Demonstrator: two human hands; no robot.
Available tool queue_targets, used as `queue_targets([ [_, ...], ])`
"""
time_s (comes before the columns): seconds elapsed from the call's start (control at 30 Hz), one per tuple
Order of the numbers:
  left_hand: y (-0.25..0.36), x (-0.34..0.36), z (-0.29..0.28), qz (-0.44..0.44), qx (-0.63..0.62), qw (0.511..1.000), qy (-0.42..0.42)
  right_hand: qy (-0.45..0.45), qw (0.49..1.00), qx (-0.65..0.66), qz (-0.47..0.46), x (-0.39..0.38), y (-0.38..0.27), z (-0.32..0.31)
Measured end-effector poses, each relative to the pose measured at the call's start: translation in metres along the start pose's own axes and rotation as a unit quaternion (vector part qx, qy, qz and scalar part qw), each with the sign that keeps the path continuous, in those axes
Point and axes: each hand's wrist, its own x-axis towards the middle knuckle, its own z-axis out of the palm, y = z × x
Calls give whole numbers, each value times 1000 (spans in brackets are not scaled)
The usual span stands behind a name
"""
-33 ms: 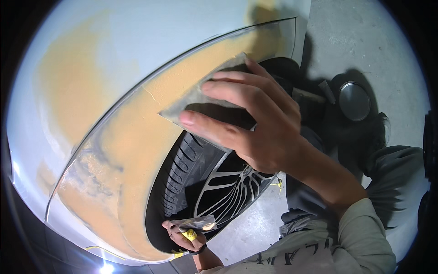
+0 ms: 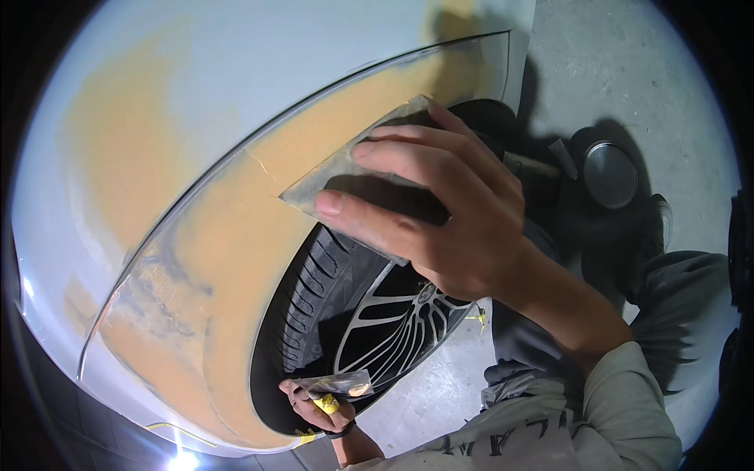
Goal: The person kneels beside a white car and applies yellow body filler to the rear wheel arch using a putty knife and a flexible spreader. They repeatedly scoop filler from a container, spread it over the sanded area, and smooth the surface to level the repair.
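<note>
My right hand (image 2: 463,204) grips a flat grey spreader (image 2: 314,184), fingers spread across its face. Its far edge lies along the tan filler (image 2: 236,228) that coats the car's wheel arch, above the tyre. Lower down, beside the wheel opening, my left hand (image 2: 314,404) holds a thin, shiny plate (image 2: 338,384) with a small tan blob near one end. Something yellow (image 2: 326,403) is on a finger of that hand; whether it is tape or paste I cannot make out.
Below the arch stand the tyre (image 2: 318,267) and spoked rim (image 2: 393,330). A round metal lid or can (image 2: 610,174) sits on the concrete floor (image 2: 628,71), with a small tube-like object (image 2: 563,158) beside it. A bright lamp (image 2: 183,461) shines at lower left.
My right hand and the spreader have shifted slightly to the right along the arch. My left hand and its plate have stayed in place.
</note>
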Motion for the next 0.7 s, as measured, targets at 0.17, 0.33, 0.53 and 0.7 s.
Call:
queue_targets([
  [0.17,-1,-2,-1,-3,-11,1000,1,20,999,-33,-37,7,13,2],
  [0.33,-3,-5,-8,12,28,999,-34,37,999,-33,-15,10,10,18],
  [0.53,-3,-4,-3,-15,7,1000,-3,-14,1000,-8,23,-1,-3,11],
  [0.7,2,0,-2,-21,9,1000,4,-80,997,19,17,-10,0,-14],
])
